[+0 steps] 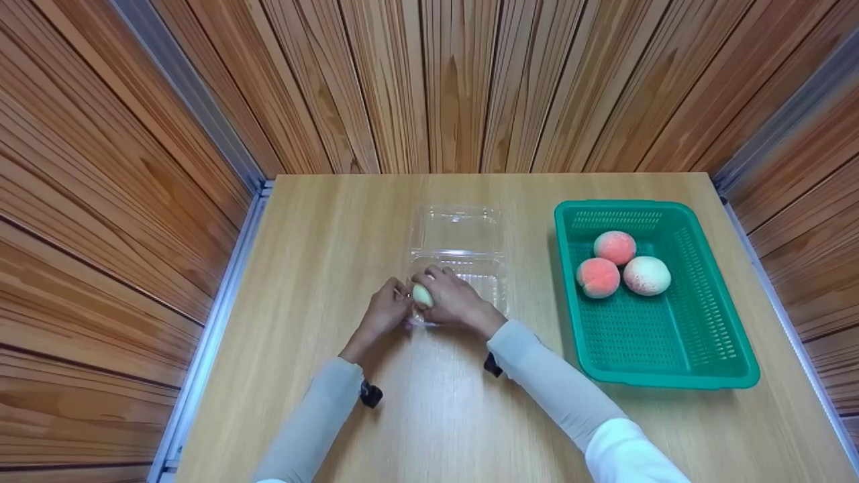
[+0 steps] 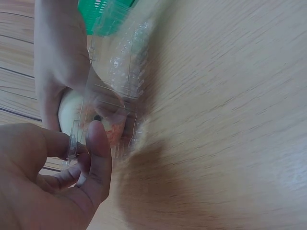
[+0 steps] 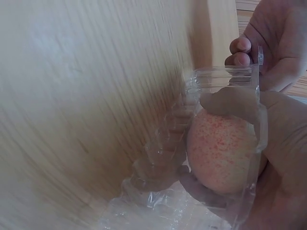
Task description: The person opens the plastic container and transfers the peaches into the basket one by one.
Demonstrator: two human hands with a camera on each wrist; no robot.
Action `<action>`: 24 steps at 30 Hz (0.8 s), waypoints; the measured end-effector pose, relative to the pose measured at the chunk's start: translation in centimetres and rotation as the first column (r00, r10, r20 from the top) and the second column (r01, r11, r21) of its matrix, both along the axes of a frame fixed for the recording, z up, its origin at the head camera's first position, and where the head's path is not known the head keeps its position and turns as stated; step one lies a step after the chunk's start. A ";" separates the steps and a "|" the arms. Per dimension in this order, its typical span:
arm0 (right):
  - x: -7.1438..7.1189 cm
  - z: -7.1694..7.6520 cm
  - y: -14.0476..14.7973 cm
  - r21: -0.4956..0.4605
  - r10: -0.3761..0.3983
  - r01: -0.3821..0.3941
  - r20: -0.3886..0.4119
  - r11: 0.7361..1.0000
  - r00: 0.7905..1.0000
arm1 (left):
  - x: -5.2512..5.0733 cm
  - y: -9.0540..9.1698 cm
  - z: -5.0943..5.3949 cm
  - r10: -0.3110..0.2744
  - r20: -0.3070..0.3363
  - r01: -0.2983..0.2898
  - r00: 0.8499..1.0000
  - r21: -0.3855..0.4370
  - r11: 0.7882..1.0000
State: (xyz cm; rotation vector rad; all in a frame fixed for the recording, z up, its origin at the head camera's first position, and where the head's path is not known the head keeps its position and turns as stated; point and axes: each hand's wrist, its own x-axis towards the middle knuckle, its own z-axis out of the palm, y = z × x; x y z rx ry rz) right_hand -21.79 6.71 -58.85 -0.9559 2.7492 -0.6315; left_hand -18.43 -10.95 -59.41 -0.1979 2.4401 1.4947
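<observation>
A clear plastic clamshell container [image 1: 495, 285] lies with its lid [image 1: 458, 231] folded back, away from me. My right hand [image 1: 453, 295] grips a pale peach [image 1: 422, 296] at the container's left end. Red speckles cover the underside of this peach [image 3: 223, 153] in the right wrist view, seen through the clear wall, with the fingers reaching round it inside the container. My left hand [image 1: 387, 308] pinches the container's left rim between thumb and fingers, as the left wrist view shows. The right hand covers part of the peach from above.
To the right stands a green plastic basket [image 1: 671, 376] with slotted walls. Inside are two pink peaches [image 1: 615, 248] and a paler, speckled peach [image 1: 647, 276]. Wood-panelled walls [image 1: 456, 87] border the wooden table [image 1: 322, 235] at the back and both sides.
</observation>
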 end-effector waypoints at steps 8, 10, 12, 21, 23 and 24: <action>0.2 -0.2 0.0 -0.014 -0.002 0.002 0.005 1.000 1.000 | 0.0 0.0 -0.1 0.000 -0.001 0.000 1.000 0.012 1.000; 0.2 -0.2 -0.1 -0.010 -0.004 0.004 0.000 1.000 1.000 | 0.1 0.0 -0.1 -0.003 -0.003 0.003 1.000 0.014 1.000; 0.2 -0.3 -0.1 -0.005 -0.004 0.004 -0.011 1.000 1.000 | 0.1 0.0 -0.1 -0.007 -0.009 0.007 1.000 0.006 1.000; 0.0 -0.7 -0.2 0.003 -0.006 0.006 -0.018 1.000 1.000 | 0.2 0.0 0.0 -0.001 0.000 0.001 1.000 0.031 1.000; 0.0 -0.7 -0.3 -0.005 -0.004 0.004 -0.025 1.000 1.000 | 0.2 0.0 0.1 0.004 0.003 -0.004 1.000 0.040 0.999; 0.0 -0.8 -0.3 -0.010 -0.004 0.004 -0.027 1.000 1.000 | 0.1 0.0 0.1 0.005 0.002 -0.005 1.000 0.038 0.999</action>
